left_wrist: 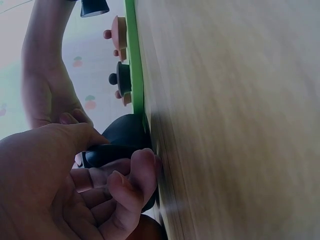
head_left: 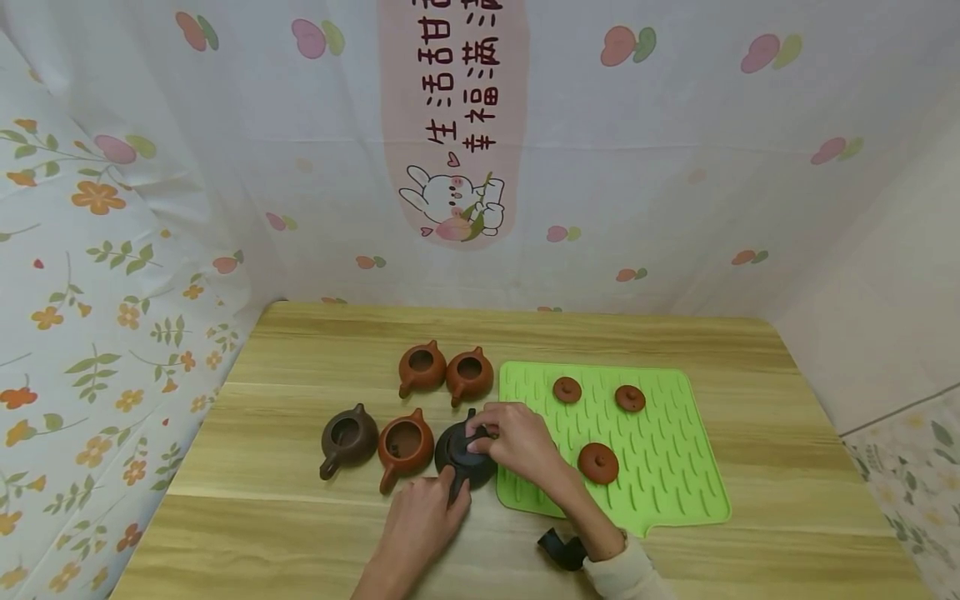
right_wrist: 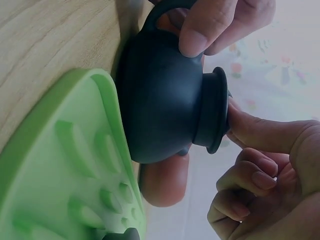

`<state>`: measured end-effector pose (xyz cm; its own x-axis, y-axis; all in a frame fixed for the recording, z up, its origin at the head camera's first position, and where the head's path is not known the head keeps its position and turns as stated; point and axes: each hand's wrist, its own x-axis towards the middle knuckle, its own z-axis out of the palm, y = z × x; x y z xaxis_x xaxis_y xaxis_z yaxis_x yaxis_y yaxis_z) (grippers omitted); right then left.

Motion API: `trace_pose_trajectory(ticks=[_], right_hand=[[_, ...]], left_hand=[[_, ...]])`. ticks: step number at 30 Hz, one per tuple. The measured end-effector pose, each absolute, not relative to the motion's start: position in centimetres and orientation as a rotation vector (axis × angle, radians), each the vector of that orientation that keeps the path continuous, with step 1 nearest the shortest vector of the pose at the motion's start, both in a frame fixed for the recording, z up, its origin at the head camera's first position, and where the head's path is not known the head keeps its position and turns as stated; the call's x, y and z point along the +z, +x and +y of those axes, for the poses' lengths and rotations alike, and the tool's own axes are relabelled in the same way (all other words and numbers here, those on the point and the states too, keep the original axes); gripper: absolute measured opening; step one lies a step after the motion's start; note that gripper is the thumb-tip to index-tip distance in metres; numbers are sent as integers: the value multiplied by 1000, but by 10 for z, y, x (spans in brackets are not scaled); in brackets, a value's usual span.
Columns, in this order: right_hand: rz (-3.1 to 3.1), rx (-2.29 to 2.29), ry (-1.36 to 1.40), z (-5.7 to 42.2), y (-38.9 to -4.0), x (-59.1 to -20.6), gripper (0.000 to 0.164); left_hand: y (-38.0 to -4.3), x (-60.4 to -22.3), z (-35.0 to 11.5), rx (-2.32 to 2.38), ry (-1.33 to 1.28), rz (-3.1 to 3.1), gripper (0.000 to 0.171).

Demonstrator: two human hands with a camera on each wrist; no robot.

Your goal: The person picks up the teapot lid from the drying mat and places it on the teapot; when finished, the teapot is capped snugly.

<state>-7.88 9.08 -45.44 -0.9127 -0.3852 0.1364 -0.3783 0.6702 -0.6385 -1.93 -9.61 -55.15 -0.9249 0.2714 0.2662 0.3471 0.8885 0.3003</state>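
Observation:
A black teapot [head_left: 477, 477] stands on the table at the left edge of the green mat. My left hand [head_left: 426, 510] grips its handle [right_wrist: 156, 16], the thumb lying against the handle's upper part. With thumb and fingers, my right hand [head_left: 517, 435] pinches the black lid [right_wrist: 218, 110] at its top, over the pot's mouth. In the right wrist view the lid's brim stands out from the pot body, with a narrower collar between them. The lid's knob is hidden by the right fingers.
Left of the black pot are a reddish teapot [head_left: 418, 458] and a dark brown one [head_left: 360, 446], both lidless. Two more lidless reddish teapots [head_left: 426, 381] [head_left: 474, 388] stand behind. The green mat [head_left: 675, 433] bears reddish lids [head_left: 598, 463] and a dark lid [left_wrist: 121, 78].

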Motion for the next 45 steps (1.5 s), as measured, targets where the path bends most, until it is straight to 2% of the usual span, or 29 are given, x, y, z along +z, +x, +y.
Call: trace_pose_trajectory(ticks=[41, 45], right_hand=[[2834, -1125, -617, 87, -72, -463, 12], [2846, -1157, -617, 98, -63, -458, 20]], left_hand=[[-20, -558, -96, -515, -467, -2807, 25], [-18, -556, -95, -519, -461, -2828, 25]])
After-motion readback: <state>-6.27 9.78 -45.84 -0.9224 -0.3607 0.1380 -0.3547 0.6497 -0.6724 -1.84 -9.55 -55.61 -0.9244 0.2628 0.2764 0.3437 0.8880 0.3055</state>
